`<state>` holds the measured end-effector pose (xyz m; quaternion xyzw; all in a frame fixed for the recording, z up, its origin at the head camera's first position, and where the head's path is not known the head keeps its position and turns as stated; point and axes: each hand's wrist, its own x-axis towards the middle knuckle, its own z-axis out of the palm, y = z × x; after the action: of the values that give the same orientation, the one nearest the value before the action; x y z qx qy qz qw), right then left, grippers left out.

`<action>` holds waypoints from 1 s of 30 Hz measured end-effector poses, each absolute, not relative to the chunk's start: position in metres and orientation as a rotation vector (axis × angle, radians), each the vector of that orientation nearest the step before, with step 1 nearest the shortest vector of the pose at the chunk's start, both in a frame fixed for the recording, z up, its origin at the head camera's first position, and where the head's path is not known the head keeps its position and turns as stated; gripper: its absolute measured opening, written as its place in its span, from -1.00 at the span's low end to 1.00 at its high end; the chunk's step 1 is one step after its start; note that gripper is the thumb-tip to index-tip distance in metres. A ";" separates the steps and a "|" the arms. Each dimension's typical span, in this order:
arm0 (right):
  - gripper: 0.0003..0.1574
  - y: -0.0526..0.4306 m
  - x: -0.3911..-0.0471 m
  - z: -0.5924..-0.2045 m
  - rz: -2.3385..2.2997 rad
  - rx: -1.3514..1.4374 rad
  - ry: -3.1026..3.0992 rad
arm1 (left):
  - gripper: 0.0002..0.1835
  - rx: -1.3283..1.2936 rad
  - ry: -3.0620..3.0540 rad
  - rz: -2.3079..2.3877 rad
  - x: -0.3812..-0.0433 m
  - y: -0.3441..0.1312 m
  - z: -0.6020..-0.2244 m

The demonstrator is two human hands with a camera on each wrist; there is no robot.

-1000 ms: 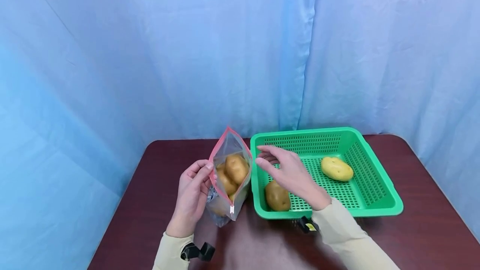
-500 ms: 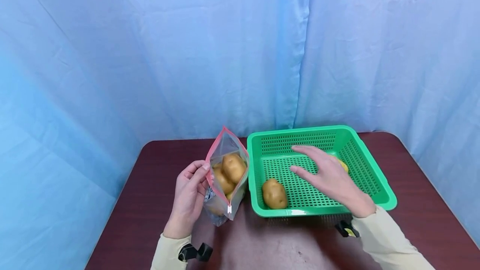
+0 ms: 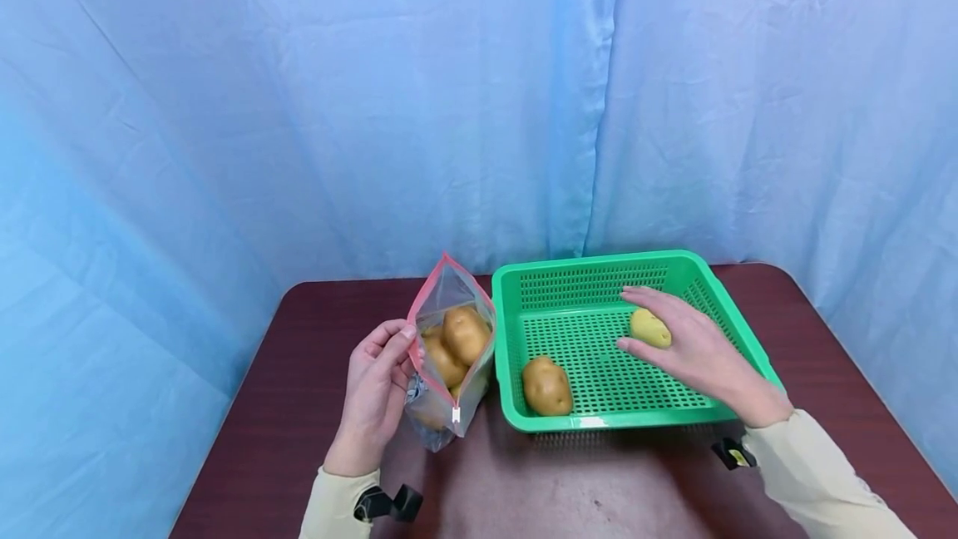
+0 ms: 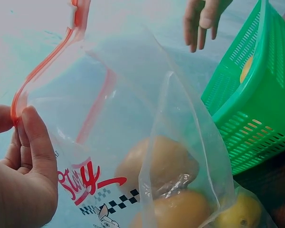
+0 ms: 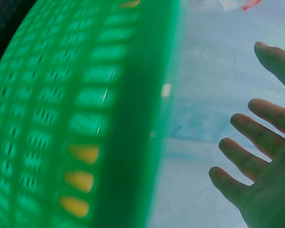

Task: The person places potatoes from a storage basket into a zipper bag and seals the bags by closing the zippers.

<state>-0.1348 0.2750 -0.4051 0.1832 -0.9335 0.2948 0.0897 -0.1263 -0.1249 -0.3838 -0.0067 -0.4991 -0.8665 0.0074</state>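
Left hand: fingers pinching the bag by its rim; a steady pinch should hold the mouth wide. Right hand: fingers spread, grasping nothing; yellow potato framed between them and thumb, in the basket, best clasped mid-body.

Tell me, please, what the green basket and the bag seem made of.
Green basket: probably moulded plastic, glossy; its rim glints and regular slots pierce its walls.
Bag: likely thin plastic film, clear, slightly shiny; the potatoes inside show through it and its sides crease.
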 end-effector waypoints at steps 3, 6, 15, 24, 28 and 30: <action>-0.10 0.284 -0.139 -0.408 0.863 0.541 -2.802 | -0.83 -0.018 -1.566 -2.706 -0.126 -0.125 -0.384; -0.07 0.294 -0.143 -0.411 0.838 0.531 -2.837 | -0.83 -0.023 -1.569 -2.707 -0.126 -0.126 -0.385; -0.01 0.313 -0.148 -0.405 0.795 0.524 -2.940 | -0.82 -0.038 -1.561 -2.717 -0.127 -0.127 -0.385; 0.07 0.321 -0.157 -0.386 0.679 0.529 -2.984 | -0.85 -0.047 -1.559 -2.723 -0.128 -0.128 -0.387; 0.08 0.324 -0.165 -0.386 0.695 0.530 -3.019 | -0.84 -0.046 -1.550 -2.732 -0.128 -0.128 -0.387; 0.09 0.325 -0.169 -0.388 0.725 0.526 -3.048 | -0.83 -0.046 -1.546 -2.739 -0.128 -0.127 -0.387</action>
<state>-0.1692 0.3255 -0.3884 0.1656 -0.9592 0.2283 -0.0175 -0.1282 -0.1275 -0.3869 -0.0147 -0.4916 -0.8707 -0.0019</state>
